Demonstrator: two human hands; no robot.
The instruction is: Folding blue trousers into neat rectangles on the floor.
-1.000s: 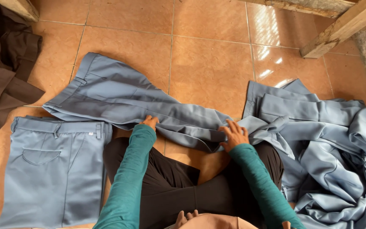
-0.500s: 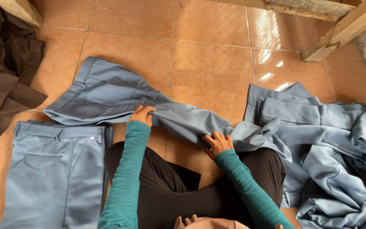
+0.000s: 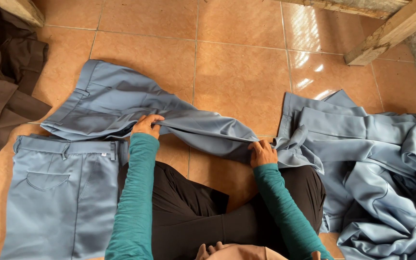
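A pair of blue-grey trousers (image 3: 121,103) lies spread across the orange tiled floor in front of me, waistband to the left, legs running right. My left hand (image 3: 146,125) pinches the fabric near the middle of the garment. My right hand (image 3: 263,152) grips the leg end further right, where the cloth bunches. Both arms wear teal sleeves. I sit cross-legged in black trousers (image 3: 193,212).
A folded blue-grey pair (image 3: 58,197) lies flat at my left knee. A heap of the same blue-grey garments (image 3: 376,173) fills the right side. Dark brown cloth (image 3: 3,72) lies at the far left. Wooden beams (image 3: 386,33) cross the top right corner.
Both hands have taken hold of the trousers and drawn the leg toward me and to the right; the fabric is now pulled tauter between them.
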